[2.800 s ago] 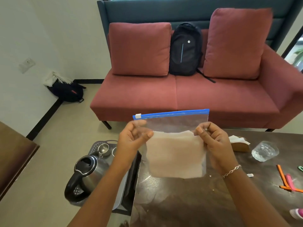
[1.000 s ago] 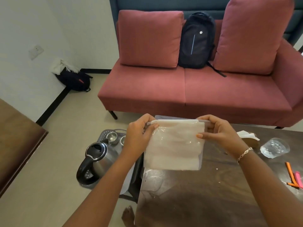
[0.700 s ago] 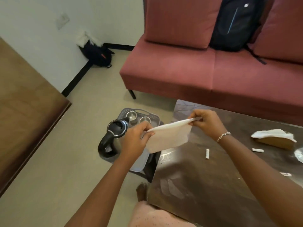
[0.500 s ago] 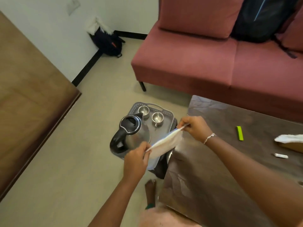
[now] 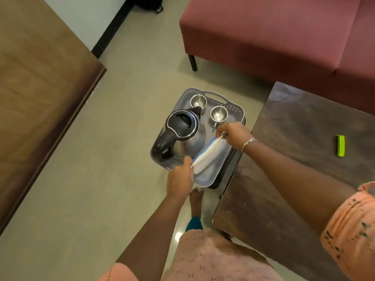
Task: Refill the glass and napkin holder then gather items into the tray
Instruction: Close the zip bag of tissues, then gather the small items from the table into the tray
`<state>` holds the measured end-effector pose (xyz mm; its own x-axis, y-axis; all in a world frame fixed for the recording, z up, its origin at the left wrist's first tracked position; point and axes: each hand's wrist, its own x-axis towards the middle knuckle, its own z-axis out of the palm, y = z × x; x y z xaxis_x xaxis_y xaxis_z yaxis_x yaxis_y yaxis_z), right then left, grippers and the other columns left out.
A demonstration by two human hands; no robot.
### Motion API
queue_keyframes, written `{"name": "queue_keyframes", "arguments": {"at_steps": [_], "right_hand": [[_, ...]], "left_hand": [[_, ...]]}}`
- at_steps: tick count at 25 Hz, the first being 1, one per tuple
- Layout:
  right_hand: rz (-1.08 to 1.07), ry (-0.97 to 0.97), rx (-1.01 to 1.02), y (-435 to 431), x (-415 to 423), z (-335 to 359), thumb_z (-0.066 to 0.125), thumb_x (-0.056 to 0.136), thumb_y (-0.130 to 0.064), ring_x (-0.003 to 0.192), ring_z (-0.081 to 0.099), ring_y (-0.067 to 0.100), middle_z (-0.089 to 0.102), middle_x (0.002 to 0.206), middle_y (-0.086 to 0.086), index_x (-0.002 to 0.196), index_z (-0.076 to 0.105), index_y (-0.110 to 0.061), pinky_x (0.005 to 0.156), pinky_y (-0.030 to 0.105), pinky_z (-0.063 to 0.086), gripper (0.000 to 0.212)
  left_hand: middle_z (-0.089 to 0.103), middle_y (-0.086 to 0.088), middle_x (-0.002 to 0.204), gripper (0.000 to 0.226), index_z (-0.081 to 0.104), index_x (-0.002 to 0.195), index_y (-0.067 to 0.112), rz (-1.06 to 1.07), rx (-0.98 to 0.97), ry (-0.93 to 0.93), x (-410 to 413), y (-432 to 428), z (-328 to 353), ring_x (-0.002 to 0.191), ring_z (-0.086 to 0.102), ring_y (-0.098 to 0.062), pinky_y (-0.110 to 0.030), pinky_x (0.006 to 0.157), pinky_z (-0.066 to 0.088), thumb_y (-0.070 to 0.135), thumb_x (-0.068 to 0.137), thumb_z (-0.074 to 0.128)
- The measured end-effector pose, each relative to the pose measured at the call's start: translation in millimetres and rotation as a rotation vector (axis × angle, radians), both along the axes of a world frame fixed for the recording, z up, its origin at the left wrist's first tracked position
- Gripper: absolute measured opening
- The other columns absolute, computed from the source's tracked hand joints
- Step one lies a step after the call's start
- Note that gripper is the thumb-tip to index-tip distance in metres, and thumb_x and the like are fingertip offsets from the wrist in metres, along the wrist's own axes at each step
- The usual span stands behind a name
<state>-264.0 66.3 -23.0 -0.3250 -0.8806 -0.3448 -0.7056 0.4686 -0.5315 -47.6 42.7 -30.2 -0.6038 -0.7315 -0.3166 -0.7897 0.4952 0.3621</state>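
A clear zip bag of white napkins (image 5: 209, 154), with a blue strip along its top, hangs edge-on over the grey tray (image 5: 235, 112). My left hand (image 5: 179, 179) pinches its near end and my right hand (image 5: 233, 133) pinches its far end. The tray rests on a low dark stand beside the table and carries a steel kettle with a black lid (image 5: 182, 134) and two small steel cups (image 5: 198, 101) (image 5: 218, 114). The bag hovers above the tray's bare near-right part, just right of the kettle.
A dark wooden table (image 5: 304, 159) stands to the right with a green highlighter (image 5: 340, 145) on it. A red sofa (image 5: 274, 33) is behind. A brown wooden surface (image 5: 36, 88) fills the left. My bare foot (image 5: 195, 199) stands by the tray stand.
My view has swung down and left from the sofa to the tray. Both hands have carried the napkin bag off the table, turned it edge-on and lowered it over the tray.
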Motion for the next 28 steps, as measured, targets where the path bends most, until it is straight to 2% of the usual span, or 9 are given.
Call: {"name": "queue_keyframes", "arguments": {"at_steps": [3,6,10,12,16,19,22,26,28], "right_hand": [[0.011,0.008,0.004,-10,2,-14,0.050,0.081,0.014,0.092,0.064,0.027,0.069,0.099,0.014,0.091,0.070,-0.006,0.086,0.035,0.051,0.029],[-0.019,0.021,0.071,-17,6,-29,0.061,0.081,0.004,0.101,0.059,0.031,0.062,0.110,0.016,0.102,0.066,-0.008,0.088,0.036,0.047,0.024],[-0.202,-0.096,0.109,-22,18,-39,0.069,0.079,-0.007,0.109,0.054,0.035,0.051,0.126,0.019,0.128,0.045,-0.008,0.095,0.042,0.043,0.055],[-0.323,-0.124,0.118,-23,25,-44,0.070,0.079,-0.010,0.109,0.053,0.037,0.051,0.125,0.022,0.131,0.039,-0.006,0.094,0.042,0.044,0.060],[-0.460,-0.199,0.187,-19,39,-52,0.063,0.086,-0.017,0.112,0.052,0.036,0.056,0.121,0.023,0.129,0.040,0.000,0.092,0.039,0.043,0.052],[-0.475,-0.207,0.208,-16,41,-53,0.058,0.089,-0.016,0.112,0.052,0.036,0.057,0.119,0.023,0.124,0.043,0.002,0.090,0.039,0.044,0.042],[-0.409,-0.141,0.203,-8,37,-48,0.054,0.090,-0.013,0.113,0.051,0.037,0.054,0.122,0.023,0.128,0.040,-0.001,0.091,0.041,0.044,0.042],[-0.189,0.150,0.125,16,34,-38,0.054,0.086,-0.004,0.108,0.050,0.038,0.049,0.124,0.019,0.127,0.042,-0.005,0.086,0.041,0.044,0.044],[-0.116,0.286,0.011,31,35,-30,0.062,0.072,0.006,0.100,0.054,0.042,0.054,0.114,0.024,0.118,0.051,0.001,0.082,0.042,0.047,0.047]], "left_hand": [[0.064,-0.021,0.096,0.020,0.043,0.111,0.007,0.002,0.032,-0.053,-3,2,-9,0.087,0.062,-0.040,-0.044,0.072,0.048,0.019,0.095,0.040],[0.064,-0.021,0.104,0.022,0.040,0.113,0.007,0.009,0.067,-0.111,-7,1,-17,0.093,0.063,-0.038,-0.044,0.079,0.053,0.018,0.094,0.043],[0.064,-0.019,0.106,0.023,0.039,0.117,0.008,0.031,0.072,-0.182,-12,-3,-25,0.097,0.063,-0.036,-0.041,0.082,0.050,0.018,0.096,0.039],[0.064,-0.018,0.108,0.026,0.039,0.119,0.008,0.039,0.059,-0.218,-12,-6,-28,0.099,0.063,-0.034,-0.038,0.082,0.049,0.020,0.097,0.037],[0.065,-0.014,0.109,0.028,0.041,0.119,0.009,0.030,0.066,-0.234,-12,-10,-27,0.100,0.063,-0.031,-0.035,0.081,0.049,0.026,0.097,0.037],[0.066,-0.013,0.105,0.042,0.041,0.125,0.010,0.031,0.006,-0.181,-9,-8,-26,0.095,0.065,-0.029,-0.035,0.077,0.051,0.033,0.091,0.049],[0.071,-0.013,0.091,0.063,0.047,0.122,0.006,-0.031,-0.137,-0.022,-4,4,-25,0.077,0.070,-0.028,-0.033,0.064,0.056,0.032,0.071,0.073],[0.067,-0.010,0.110,0.063,0.045,0.121,0.009,-0.125,-0.240,0.147,-6,14,-11,0.095,0.067,-0.024,-0.036,0.076,0.056,0.028,0.069,0.074],[0.059,-0.007,0.113,0.052,0.045,0.119,0.011,-0.314,-0.347,0.214,-11,11,-2,0.102,0.058,-0.023,-0.035,0.080,0.051,0.026,0.073,0.066]]}}
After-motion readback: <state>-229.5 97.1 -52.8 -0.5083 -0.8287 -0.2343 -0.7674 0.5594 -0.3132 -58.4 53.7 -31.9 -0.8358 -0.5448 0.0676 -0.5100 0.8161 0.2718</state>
